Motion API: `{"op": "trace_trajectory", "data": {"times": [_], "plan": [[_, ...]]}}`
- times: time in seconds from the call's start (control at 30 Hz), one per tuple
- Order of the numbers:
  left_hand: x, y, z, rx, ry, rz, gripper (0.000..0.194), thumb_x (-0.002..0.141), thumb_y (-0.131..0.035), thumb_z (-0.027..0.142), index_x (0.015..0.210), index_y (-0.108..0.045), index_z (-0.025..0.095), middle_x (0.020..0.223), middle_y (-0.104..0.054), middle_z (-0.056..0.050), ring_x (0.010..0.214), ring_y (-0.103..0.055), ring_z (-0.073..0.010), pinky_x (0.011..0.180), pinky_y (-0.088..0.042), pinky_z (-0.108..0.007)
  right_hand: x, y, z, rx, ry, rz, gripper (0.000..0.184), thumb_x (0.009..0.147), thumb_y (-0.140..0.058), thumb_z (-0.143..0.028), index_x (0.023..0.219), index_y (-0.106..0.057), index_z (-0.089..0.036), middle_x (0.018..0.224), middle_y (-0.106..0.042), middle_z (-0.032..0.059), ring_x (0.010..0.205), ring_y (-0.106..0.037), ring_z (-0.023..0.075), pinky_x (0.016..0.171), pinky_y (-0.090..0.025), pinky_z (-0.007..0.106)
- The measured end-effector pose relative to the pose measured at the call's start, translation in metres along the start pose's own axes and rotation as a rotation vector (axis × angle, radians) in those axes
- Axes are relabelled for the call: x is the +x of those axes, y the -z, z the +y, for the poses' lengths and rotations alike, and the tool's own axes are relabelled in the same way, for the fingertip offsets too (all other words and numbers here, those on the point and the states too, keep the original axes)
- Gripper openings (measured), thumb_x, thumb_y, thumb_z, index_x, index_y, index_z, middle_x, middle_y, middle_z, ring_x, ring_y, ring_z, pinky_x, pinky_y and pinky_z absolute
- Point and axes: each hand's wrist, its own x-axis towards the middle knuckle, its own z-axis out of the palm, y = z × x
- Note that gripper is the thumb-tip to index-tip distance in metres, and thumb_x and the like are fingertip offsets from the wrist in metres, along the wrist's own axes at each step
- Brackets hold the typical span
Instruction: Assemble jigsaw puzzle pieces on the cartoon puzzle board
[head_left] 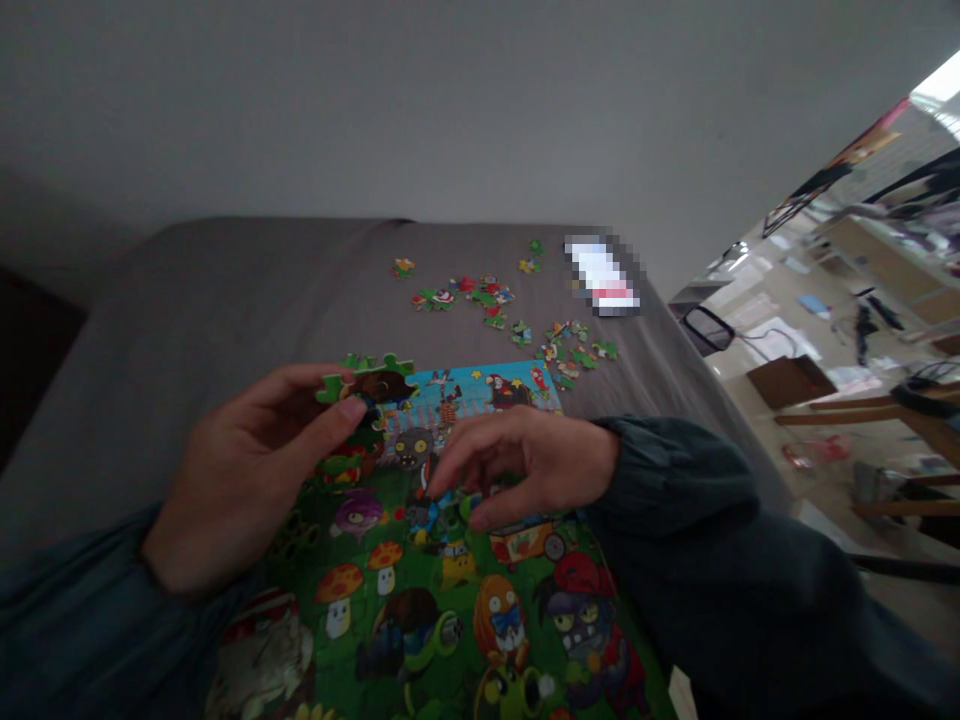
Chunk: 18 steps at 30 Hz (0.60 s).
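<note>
The left hand pinches a puzzle piece between thumb and fingers; it looks light, stiff card, best held by the edges. The right hand, fingers apart, touches the puzzle.

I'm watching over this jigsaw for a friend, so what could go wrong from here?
The green-edged jigsaw piece pinched in the left hand could slip and drop onto the puzzle. The right hand, its fingertips down on the puzzle, might nudge pieces out of place, especially on the soft-looking grey cover. The loose pieces near the cover's right edge could slide off if it gets disturbed.
</note>
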Motion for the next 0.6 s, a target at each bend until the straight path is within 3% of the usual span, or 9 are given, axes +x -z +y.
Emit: {"op": "trace_trajectory", "data": {"times": [0.13,0.27,0.47,0.6], "plan": [[0.000,0.000,0.001,0.028,0.014,0.002,0.035,0.071,-0.085,0.050,0.096,-0.073,0.028,0.081,-0.077,0.004,0.064,-0.070,-0.0100,0.055,-0.057,-0.013,0.001,-0.009,0.003,-0.117,-0.117,-0.048,0.035,0.084,-0.068,-0.008,0.119,-0.065,-0.013,0.091,-0.061,0.0010,0.073,-0.058,0.0072,0.072,-0.054,0.022],[0.000,0.000,-0.001,-0.029,0.017,0.008,0.035,0.070,-0.086,0.047,0.097,-0.073,0.029,0.080,-0.076,0.006,0.064,-0.071,-0.0106,0.056,-0.058,-0.014,0.001,-0.006,-0.008,-0.252,-0.034,-0.043,0.022,0.086,-0.066,-0.010,0.108,-0.069,-0.010,0.087,-0.066,0.0031,0.075,-0.061,0.0100,0.075,-0.055,0.025],[-0.001,0.001,-0.001,-0.052,0.034,-0.003,0.035,0.069,-0.087,0.049,0.095,-0.073,0.031,0.082,-0.076,0.006,0.066,-0.070,-0.0098,0.058,-0.058,-0.014,0.004,-0.009,-0.012,-0.105,-0.002,-0.085,0.012,0.089,-0.070,-0.016,0.099,-0.070,-0.010,0.091,-0.067,0.0050,0.081,-0.063,0.0105,0.079,-0.054,0.024],[-0.001,0.001,-0.001,-0.029,0.051,-0.006,0.035,0.070,-0.086,0.050,0.095,-0.072,0.031,0.082,-0.077,0.007,0.065,-0.070,-0.0095,0.056,-0.058,-0.013,0.003,-0.010,-0.011,-0.050,0.018,0.042,0.008,0.092,-0.063,-0.016,0.099,-0.065,-0.011,0.091,-0.064,0.0046,0.078,-0.060,0.0098,0.076,-0.053,0.025]]}}
